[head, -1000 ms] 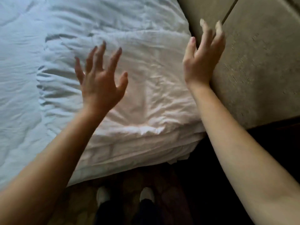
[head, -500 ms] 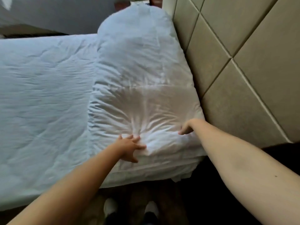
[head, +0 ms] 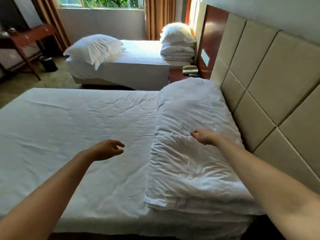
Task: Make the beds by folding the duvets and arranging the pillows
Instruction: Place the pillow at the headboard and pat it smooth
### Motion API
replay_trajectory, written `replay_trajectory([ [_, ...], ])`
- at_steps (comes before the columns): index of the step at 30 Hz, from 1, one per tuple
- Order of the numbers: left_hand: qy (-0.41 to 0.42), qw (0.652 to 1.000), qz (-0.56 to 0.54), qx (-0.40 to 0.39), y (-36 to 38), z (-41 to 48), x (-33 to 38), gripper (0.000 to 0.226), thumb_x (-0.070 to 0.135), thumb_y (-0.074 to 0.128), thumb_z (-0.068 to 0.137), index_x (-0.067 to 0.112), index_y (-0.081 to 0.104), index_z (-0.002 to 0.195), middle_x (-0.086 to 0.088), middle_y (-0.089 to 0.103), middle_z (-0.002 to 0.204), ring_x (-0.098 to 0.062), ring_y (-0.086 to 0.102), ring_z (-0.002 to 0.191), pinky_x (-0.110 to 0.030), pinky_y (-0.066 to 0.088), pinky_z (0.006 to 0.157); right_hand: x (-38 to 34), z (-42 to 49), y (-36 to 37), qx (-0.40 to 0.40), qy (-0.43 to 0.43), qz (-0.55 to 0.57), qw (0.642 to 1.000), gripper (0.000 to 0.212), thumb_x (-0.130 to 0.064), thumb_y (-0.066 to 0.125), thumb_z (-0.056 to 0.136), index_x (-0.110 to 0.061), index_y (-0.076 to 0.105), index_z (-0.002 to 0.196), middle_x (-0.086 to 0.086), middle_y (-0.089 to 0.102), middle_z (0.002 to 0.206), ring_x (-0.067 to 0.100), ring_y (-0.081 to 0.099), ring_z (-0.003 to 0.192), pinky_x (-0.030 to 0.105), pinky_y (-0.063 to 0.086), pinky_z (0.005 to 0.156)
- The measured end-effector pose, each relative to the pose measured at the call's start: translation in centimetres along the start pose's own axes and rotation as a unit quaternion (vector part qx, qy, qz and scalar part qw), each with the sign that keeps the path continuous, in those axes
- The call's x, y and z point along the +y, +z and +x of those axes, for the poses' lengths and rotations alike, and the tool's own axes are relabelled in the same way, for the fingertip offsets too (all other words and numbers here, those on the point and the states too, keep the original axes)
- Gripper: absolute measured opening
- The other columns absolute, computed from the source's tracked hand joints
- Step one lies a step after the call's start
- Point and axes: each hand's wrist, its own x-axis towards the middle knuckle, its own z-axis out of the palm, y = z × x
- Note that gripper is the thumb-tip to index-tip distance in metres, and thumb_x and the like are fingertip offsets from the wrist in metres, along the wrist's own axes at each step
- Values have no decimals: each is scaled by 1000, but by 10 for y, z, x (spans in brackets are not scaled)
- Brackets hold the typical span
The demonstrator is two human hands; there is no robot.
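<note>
L hand: our left hand (head: pixel 107 149) hovers over the near bed's white sheet (head: pixel 60 129), approx. 7 o'clock of centre; fingers loosely curled, holding nothing.
R hand: our right hand (head: pixel 204 136) is above the folded white duvet (head: pixel 187 161); fingers slack & bent, gripping nothing. Contact w/ cloth: we can't tell.
Near duvet: across the head end, 3 o'clock of L hand, against the beige padded headboard (head: pixel 259 101).
Far bed: 12 o'clock. Plump white pillow (head: pixel 93 47) at foot end; second folded duvet stack (head: pixel 178 54) at head end w/ another white pillow (head: pixel 176 32) on top.
</note>
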Motion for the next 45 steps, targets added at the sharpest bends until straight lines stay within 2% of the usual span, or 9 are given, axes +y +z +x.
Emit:
replay_trajectory([
  [3, 1, 999, -21, 39, -45, -24, -56, 33, 28, 57, 93, 22, 58, 126, -4, 64, 118, -10, 54, 97, -18, 36, 78, -77, 0, -7, 47, -25, -15, 999, 49, -37, 28, 103, -2, 48, 132, 17, 50, 136, 30, 49, 120, 30, 37, 91],
  [8, -15, 996, -42, 74, -108, -72, -181, 32, 27, 58, 93, 21, 59, 124, -6, 63, 119, -14, 58, 99, -21, 40, 80, -238, -9, 7, 75, -89, 19, 993, 49, -38, 33, 101, 1, 53, 124, 18, 59, 110, 26, 56, 79, 32, 44, 80],
  [14, -47, 986, -82, 136, -179, -133, -335, 29, 27, 60, 91, 22, 61, 120, -5, 62, 115, -16, 59, 102, -25, 44, 82, -423, -12, 43, 73, -180, -17, 981, 41, -32, 40, 100, -7, 53, 130, 12, 53, 135, 28, 49, 122, 32, 37, 100],
  [17, -63, 982, -104, 143, -205, -154, -404, 32, 30, 62, 89, 24, 61, 120, -3, 60, 117, -16, 60, 104, -27, 46, 90, -503, -3, 60, 68, -213, -50, 973, 38, -31, 43, 99, -11, 55, 129, 10, 54, 133, 26, 51, 120, 31, 38, 98],
  [25, -131, 960, -121, 219, -279, -164, -601, 31, 28, 59, 92, 23, 59, 122, -2, 57, 124, -14, 58, 103, -24, 45, 85, -742, 69, 101, 100, -320, -55, 941, 34, -26, 45, 99, -15, 55, 129, 9, 55, 132, 24, 50, 121, 27, 37, 96],
  [31, -242, 924, -52, 290, -364, -207, -764, 29, 34, 54, 92, 27, 60, 120, 2, 55, 122, -11, 54, 99, -26, 46, 86, -975, 114, 151, 62, -407, -29, 911, 40, -27, 47, 98, -17, 45, 137, 10, 53, 134, 24, 50, 122, 29, 37, 100],
  [36, -304, 889, -15, 342, -416, -268, -882, 29, 35, 47, 96, 30, 57, 123, 6, 51, 123, -11, 52, 104, -28, 48, 90, -1171, 96, 192, 22, -513, -85, 854, 43, -24, 46, 98, -15, 41, 140, 11, 50, 137, 24, 46, 127, 31, 35, 103],
  [42, -329, 875, 80, 345, -487, -324, -1025, 33, 36, 44, 97, 30, 54, 128, 8, 48, 130, -13, 53, 113, -30, 49, 91, -1371, 74, 232, 77, -580, -131, 801, 39, -31, 42, 98, -19, 49, 134, 9, 51, 132, 30, 43, 125, 37, 35, 103],
  [45, -313, 871, 97, 367, -534, -337, -1097, 32, 34, 43, 98, 28, 54, 127, 6, 47, 131, -17, 53, 113, -31, 46, 88, -1446, 73, 249, 92, -578, -124, 802, 36, -31, 43, 97, -21, 53, 130, 7, 50, 133, 30, 43, 125, 40, 38, 103],
])
